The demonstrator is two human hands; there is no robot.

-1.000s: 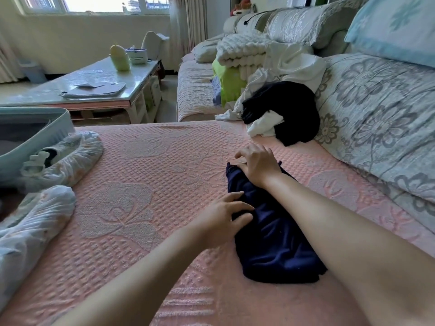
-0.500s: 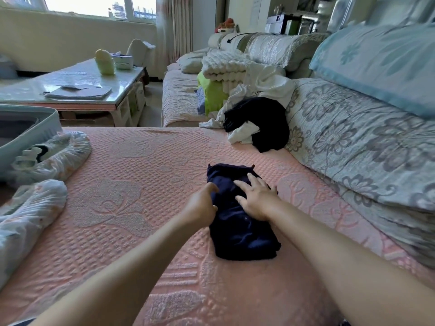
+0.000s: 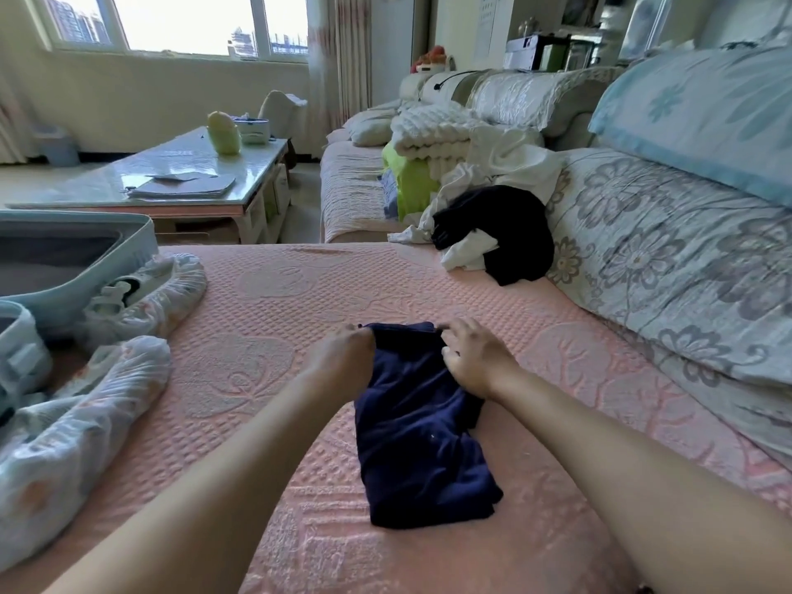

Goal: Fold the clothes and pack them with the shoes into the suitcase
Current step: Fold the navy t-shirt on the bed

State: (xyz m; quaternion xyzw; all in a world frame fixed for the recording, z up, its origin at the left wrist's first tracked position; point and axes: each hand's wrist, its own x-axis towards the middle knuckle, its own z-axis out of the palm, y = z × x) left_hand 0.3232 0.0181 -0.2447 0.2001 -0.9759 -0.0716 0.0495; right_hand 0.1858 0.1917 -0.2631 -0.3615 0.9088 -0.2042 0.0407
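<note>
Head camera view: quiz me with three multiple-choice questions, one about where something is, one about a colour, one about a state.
1. Where does the folded garment lie?
A) on the pink cover
B) on the floor
C) on the glass table

2. What colour is that garment?
A) white
B) dark navy
C) lime green

3. How is the suitcase?
A) zipped shut
B) standing upright
C) lying open

Answers:
1 A: it lies flat on the pink cover, with the left hand and the right hand gripping its far edge.
2 B: the cloth is dark navy all over.
3 C: its grey lining shows inside the light blue rim.
</note>
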